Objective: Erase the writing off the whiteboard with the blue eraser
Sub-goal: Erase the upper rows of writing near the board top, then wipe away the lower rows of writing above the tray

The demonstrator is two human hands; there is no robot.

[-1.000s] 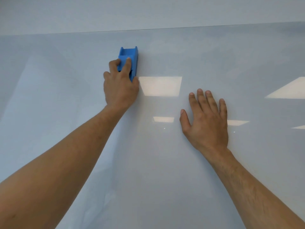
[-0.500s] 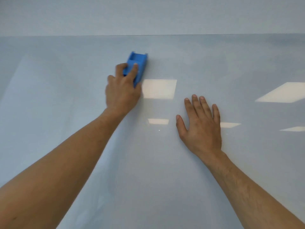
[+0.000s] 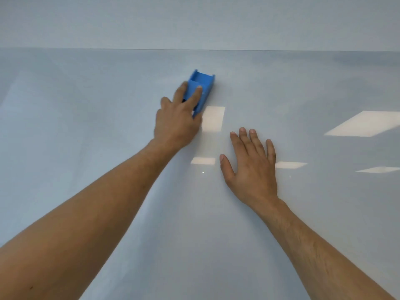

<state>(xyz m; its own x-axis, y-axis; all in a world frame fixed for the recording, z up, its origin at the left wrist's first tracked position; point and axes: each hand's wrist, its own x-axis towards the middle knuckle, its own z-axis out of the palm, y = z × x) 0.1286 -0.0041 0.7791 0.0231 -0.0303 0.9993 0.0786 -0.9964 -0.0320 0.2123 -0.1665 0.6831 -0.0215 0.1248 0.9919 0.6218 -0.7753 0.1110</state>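
Note:
The whiteboard [image 3: 86, 126] fills most of the view as a glossy pale surface, and I see no writing on it. A blue eraser [image 3: 204, 84] lies on the board near its top edge, tilted a little to the right. My left hand [image 3: 176, 122] grips the eraser's near end, with the fingers laid over its top and the thumb at its right side. My right hand [image 3: 252, 167] lies flat on the board to the lower right of the eraser, fingers straight and slightly spread, holding nothing.
The board's top edge [image 3: 194, 49] runs across the view, with a plain pale wall [image 3: 194, 20] above it. Bright reflections of ceiling lights [image 3: 365, 123] show on the board at centre and right.
The eraser and my left hand have slid a little to the right and tilted further right. The board's top edge sits lower in the view. My right hand has stayed flat on the board.

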